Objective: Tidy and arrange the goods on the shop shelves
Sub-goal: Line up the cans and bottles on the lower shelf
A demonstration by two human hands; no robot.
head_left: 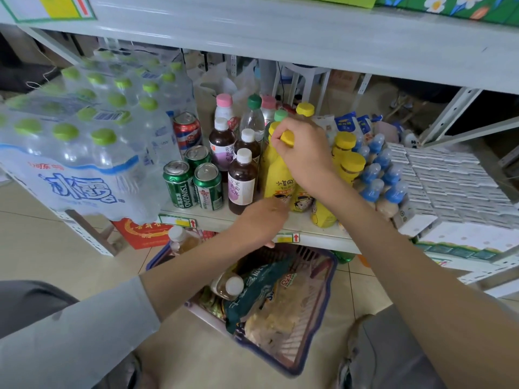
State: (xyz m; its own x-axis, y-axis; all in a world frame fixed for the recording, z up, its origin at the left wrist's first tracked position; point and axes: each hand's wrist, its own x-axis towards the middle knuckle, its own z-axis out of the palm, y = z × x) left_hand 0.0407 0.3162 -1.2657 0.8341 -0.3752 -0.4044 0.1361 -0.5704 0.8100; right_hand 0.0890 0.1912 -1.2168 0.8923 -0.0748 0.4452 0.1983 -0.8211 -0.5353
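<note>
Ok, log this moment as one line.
step: arranging drinks | right hand: pinches yellow bottle cap | left hand: low at shelf edge, grip unclear | basket: on floor below

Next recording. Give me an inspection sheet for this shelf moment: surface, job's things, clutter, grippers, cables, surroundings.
Surface: white shelf, packed with drinks.
Job's things: yellow bottle among others alike; green cans; dark tea bottles; blue-capped bottles.
Clutter: basket of snacks on the floor.
Grippers: right hand pinches the yellow bottle's cap; left hand low by the bottles, blurred, grip unclear.
Cables: thin cord far left.
Surroundings: water packs left; white boxes right.
</note>
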